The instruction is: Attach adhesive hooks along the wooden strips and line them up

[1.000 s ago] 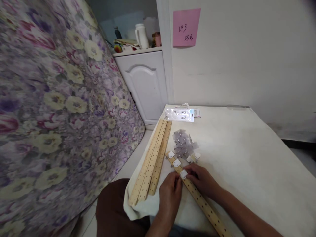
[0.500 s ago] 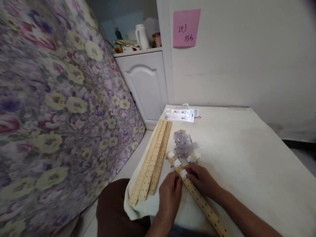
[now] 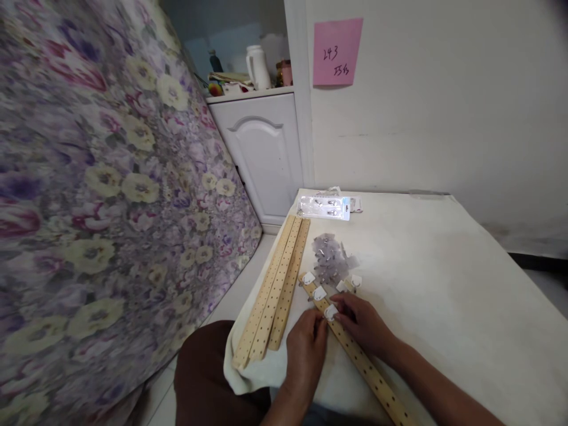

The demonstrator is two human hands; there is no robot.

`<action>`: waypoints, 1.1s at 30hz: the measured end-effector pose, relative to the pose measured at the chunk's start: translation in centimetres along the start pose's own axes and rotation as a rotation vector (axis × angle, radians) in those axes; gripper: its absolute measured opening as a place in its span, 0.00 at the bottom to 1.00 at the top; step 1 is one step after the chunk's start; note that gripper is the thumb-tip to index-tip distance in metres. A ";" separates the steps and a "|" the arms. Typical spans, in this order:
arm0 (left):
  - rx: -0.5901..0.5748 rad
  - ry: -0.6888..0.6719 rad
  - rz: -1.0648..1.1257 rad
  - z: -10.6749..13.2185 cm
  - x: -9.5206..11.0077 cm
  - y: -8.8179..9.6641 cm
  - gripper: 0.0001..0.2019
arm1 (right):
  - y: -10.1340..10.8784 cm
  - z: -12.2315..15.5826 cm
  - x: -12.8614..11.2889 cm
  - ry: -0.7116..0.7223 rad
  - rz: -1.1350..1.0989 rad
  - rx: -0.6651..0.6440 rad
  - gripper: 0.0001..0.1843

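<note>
A wooden strip with rows of holes (image 3: 371, 374) runs from the middle of the table toward my lower right. Small white cards, one of them (image 3: 319, 293), sit along its far end, each with a thin curved mark or wire on it. My right hand (image 3: 364, 322) comes from the right, thumb and fingers pinching the edge of the nearest white card (image 3: 331, 312). On the strip's left side my left hand (image 3: 307, 343) is closed in a pinch beside that same card. What lies between the left fingertips is hidden.
Left of the hands lie several more holed wooden strips (image 3: 270, 296). Beyond the worked strip is a pile of small clear packets with metal bits (image 3: 331, 257), with loose white cards (image 3: 355, 281) beside it. Clear packaging (image 3: 323, 207) rests at the table's far edge. A floral curtain (image 3: 110, 195) hangs at left.
The view has shifted very slightly. Both hands stay at the same card on the strip, with no clear movement of the fingers.
</note>
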State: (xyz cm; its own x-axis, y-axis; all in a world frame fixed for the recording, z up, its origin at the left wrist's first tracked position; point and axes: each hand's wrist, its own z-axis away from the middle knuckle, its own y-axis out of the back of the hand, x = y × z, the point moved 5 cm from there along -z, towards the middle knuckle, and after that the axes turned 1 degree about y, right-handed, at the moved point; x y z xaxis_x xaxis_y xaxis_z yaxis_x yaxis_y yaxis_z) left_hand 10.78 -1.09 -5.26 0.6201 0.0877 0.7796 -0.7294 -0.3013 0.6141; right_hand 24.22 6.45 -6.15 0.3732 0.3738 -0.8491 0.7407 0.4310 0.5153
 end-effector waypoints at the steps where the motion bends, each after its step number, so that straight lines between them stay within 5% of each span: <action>1: 0.003 0.001 -0.002 0.0 0.0 0.0 0.06 | 0.0 0.0 0.0 0.006 -0.006 0.013 0.16; 17: -0.008 0.022 -0.007 0.0 -0.1 -0.1 0.07 | 0.0 0.9 -1.0 0.275 0.096 0.086 0.12; 33: 0.004 -0.015 -0.017 -0.1 -0.1 -0.1 0.07 | -0.4 1.2 -1.2 0.324 0.223 0.043 0.13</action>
State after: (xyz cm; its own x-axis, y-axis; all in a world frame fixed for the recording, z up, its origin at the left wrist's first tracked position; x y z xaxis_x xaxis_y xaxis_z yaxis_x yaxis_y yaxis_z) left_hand 10.74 -0.97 -5.39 0.6365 0.0784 0.7673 -0.7179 -0.3034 0.6265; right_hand 24.13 4.80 -5.46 0.3370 0.6971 -0.6328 0.6869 0.2776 0.6717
